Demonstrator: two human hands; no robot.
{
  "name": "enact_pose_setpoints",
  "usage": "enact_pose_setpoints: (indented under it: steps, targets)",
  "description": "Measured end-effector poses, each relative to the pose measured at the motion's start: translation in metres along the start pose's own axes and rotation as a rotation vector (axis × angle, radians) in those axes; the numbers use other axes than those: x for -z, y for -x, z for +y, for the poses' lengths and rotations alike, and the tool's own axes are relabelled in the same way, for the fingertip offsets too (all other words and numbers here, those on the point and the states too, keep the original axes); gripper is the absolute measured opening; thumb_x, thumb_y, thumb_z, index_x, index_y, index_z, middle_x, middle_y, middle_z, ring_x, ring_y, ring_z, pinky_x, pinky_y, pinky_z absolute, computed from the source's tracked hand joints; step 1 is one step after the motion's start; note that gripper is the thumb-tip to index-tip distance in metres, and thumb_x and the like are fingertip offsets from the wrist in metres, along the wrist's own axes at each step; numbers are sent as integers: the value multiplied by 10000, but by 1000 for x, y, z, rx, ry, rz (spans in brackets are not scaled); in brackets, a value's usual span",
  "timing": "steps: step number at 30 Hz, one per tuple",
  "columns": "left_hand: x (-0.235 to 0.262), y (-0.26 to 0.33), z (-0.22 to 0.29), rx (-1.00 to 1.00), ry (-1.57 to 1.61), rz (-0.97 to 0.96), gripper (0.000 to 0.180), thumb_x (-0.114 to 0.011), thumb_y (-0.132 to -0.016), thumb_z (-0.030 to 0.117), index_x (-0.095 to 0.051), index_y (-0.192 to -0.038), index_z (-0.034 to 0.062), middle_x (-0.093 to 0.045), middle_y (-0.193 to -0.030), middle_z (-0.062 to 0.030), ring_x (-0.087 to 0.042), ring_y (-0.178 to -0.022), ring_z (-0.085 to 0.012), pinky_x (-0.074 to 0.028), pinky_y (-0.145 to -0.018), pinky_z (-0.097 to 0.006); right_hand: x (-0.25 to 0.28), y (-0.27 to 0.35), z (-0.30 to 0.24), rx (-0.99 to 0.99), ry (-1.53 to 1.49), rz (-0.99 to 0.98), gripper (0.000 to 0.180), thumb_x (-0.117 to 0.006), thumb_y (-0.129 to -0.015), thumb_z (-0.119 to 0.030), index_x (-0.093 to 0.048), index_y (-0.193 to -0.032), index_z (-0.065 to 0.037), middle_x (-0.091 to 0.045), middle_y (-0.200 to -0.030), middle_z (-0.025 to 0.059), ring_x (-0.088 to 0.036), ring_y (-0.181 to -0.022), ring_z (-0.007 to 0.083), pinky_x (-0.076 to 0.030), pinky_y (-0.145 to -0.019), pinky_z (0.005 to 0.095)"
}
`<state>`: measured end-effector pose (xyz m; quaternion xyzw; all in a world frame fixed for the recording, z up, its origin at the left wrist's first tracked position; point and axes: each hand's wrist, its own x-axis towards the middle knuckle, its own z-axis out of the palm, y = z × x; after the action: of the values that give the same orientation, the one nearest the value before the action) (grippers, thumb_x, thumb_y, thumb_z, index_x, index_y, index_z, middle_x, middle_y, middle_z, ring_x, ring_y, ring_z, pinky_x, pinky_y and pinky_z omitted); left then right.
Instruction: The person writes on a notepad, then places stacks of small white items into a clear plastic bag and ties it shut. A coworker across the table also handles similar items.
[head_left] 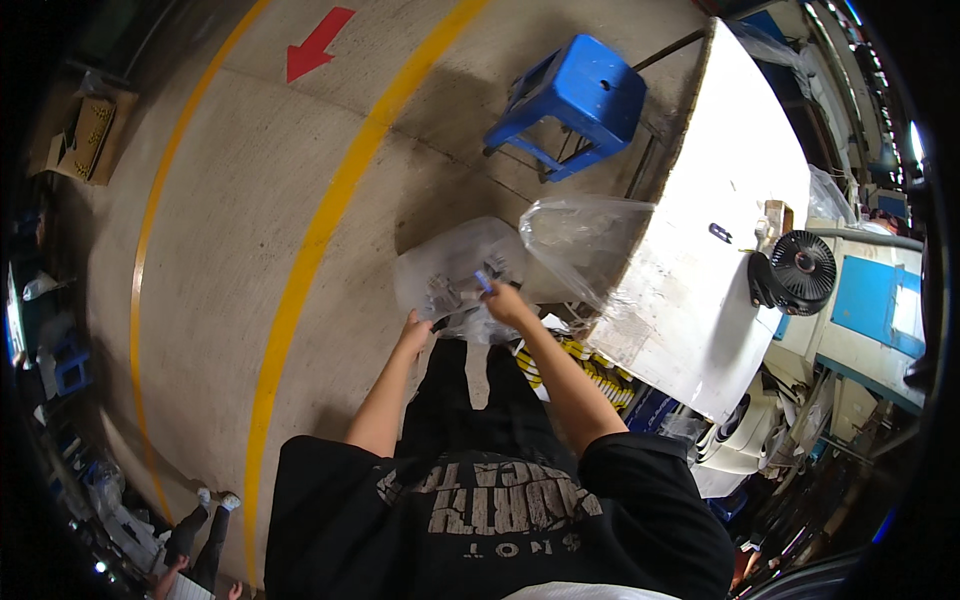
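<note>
In front of my legs is a translucent, whitish plastic bag (425, 270) with several small grey parts (440, 290) inside. My left hand (415, 332) is closed on its near left edge. Over its right side, my right hand (508, 304) is closed round a small blue, stick-like object (484, 282); its exact kind is too small to make out. Just right of the bag, a clear plastic bag (575, 235) hangs at the edge of the white table (700, 270).
A blue stool (600, 95) stands beyond the table's left edge. On the table are a black fan (800, 262) and a small black part (720, 233). Yellow-and-black items (590, 375) lie beneath it. A cardboard box (92, 138) and another person (200, 540) are at left.
</note>
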<state>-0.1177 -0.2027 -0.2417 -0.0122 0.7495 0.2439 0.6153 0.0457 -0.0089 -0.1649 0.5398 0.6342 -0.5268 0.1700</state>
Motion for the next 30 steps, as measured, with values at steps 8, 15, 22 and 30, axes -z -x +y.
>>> enact_pose_setpoints:
  steps: [8,15,22,30]
  targets:
    - [28,77,57,-36,-51,-50,538,-548,-899,211,-521,-1421,84,-647,-1196,-129,-622,-1002,-254,-510,-812,-411,-5,73,70,42,414,-179,362,-565,-928,-378,-663,-1151,-111,-704,-1090,229,-689,-1000,402,-529,-853,506]
    - [4,163,45,-109,596,-224,523,-569,-862,201,-460,-1372,161,-619,-905,-90,-452,-595,-125,-377,-501,-287,42,166,198,146,569,-230,351,-588,-912,-329,-721,-1060,-39,-722,-1026,221,-699,-944,374,-534,-838,486]
    - [-100,278,-43,-102,416,-523,433,-603,-912,201,-476,-1325,171,-650,-934,-122,-540,-638,-184,-489,-592,-360,66,296,270,-157,-58,-388,339,-639,-886,-389,-778,-1013,-107,-724,-893,82,-638,-701,253,-508,-642,379]
    - [-86,328,-49,-221,-14,-226,468,-547,-986,418,-496,-1395,197,-632,-985,-99,-518,-627,-149,-451,-566,-314,67,324,247,-4,38,-293,335,-685,-893,-352,-750,-1077,-80,-739,-933,76,-673,-857,209,-515,-757,348]
